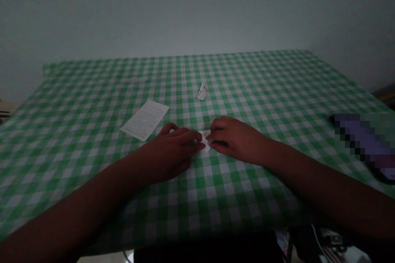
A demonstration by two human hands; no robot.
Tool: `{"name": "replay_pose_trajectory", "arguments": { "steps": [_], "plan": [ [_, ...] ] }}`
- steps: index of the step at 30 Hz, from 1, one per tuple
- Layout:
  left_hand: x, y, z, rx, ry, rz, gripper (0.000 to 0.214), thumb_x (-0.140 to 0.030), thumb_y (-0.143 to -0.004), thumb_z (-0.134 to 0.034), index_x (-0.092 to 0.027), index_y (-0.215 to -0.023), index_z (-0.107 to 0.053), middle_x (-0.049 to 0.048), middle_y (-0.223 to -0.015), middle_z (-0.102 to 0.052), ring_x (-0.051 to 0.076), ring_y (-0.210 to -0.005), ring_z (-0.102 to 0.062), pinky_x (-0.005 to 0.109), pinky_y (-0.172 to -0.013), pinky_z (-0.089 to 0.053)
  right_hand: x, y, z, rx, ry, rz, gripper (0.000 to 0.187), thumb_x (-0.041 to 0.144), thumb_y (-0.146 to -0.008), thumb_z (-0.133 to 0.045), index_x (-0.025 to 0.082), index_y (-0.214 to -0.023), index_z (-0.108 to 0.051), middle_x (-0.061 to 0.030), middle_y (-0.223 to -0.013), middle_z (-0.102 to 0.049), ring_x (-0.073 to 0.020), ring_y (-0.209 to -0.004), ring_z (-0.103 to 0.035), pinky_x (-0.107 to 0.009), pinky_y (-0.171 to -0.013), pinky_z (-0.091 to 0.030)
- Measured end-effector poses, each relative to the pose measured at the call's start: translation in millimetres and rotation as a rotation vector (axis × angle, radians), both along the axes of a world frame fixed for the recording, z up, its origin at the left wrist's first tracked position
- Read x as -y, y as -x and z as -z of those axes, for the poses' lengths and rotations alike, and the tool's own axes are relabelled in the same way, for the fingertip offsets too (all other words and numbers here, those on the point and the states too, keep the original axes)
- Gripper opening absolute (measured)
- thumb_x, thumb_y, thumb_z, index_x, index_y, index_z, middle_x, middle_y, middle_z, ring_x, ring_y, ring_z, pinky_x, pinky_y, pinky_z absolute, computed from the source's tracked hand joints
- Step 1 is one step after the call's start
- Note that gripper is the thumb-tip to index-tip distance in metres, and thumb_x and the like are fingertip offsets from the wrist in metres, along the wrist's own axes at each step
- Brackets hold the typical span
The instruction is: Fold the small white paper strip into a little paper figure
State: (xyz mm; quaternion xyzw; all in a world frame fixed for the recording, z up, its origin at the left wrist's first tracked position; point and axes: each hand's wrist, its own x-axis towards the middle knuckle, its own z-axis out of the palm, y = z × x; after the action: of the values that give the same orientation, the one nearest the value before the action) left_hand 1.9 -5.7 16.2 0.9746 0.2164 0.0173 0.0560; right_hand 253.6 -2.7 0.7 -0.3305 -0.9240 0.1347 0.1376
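A small piece of printed paper [206, 144] lies on the checked tablecloth between my two hands. My left hand [179, 148] has its fingers bent, and their tips press on the paper's left side. From the right, my right hand [236, 137] pinches at the paper's other edge with thumb and fingers. Much of the paper is hidden under the fingertips. Beyond the hands stands a small folded piece of printed paper [202, 91]. A larger printed sheet [145, 120] lies flat to the left of my left hand.
A green and white checked tablecloth [265, 86] covers the table, which meets a plain wall [197, 12] at the back. On the right lies a dark phone-like object [364, 139], partly blurred out. A thin pale strip [135, 79] rests at the back left.
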Motion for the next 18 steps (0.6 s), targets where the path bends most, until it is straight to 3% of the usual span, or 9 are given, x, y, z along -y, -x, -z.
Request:
{"name": "replay_pose_trajectory", "arguments": {
  "steps": [11, 18],
  "plan": [
    [5.5, -5.4, 2.2, 0.005, -0.019, -0.014, 0.046, -0.012, -0.091, -0.05, -0.02, -0.136, -0.048, 0.0071, -0.141, -0.056, 0.025, -0.124, -0.053, 0.045, -0.101, -0.031, 1.7, 1.7, -0.9, -0.008, 0.016, 0.031, 0.017, 0.024, -0.095, -0.059, 0.017, -0.101, -0.073, -0.0076, -0.098, -0.063, -0.0199, -0.091, -0.057, -0.035, -0.084, -0.046],
    [4.7, -8.8, 6.2, 0.052, 0.007, -0.107, 0.029, -0.021, -0.098, -0.048, -0.025, -0.126, -0.058, 0.0035, -0.134, -0.062, 0.024, -0.119, -0.058, 0.047, -0.103, -0.031, 4.5, 3.0, -1.1, 0.032, 0.002, 0.064, 0.018, 0.027, -0.094, -0.06, 0.018, -0.103, -0.073, -0.0078, -0.098, -0.063, -0.0213, -0.093, -0.056, -0.038, -0.086, -0.044]
  ]
}}
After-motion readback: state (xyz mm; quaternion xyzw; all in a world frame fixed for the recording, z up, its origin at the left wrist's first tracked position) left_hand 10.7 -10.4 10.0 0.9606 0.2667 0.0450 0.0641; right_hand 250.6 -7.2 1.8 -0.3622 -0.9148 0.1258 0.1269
